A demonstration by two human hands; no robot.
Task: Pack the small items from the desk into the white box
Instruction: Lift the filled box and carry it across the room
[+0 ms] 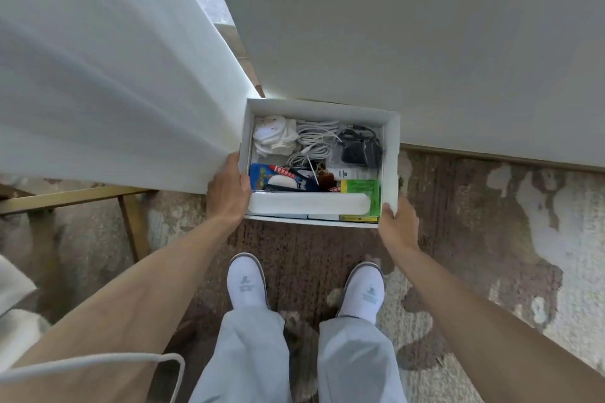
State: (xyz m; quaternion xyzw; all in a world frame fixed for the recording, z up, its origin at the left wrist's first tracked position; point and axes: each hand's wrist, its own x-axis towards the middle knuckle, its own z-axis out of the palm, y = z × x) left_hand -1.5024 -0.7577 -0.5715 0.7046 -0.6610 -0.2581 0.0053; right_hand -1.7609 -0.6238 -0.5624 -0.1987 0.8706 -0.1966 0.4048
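Note:
The white box [391, 154] is held out in front of me above the floor, close to the wall. My left hand [227, 188] grips its left side and my right hand [397, 222] grips its near right corner. Inside lie white cloth pads [273, 137], coiled white cables [316, 141], a black charger with cord [360, 147], a long white case [309, 203], a green packet [360, 188], a blue item [260, 173] and other small things.
A white curtain [98, 75] hangs at the left, touching the box's left side. A pale wall [425, 26] stands right behind the box. A wooden frame [82, 196] shows below the curtain. My feet in white slippers [247, 281] stand on a worn patterned floor.

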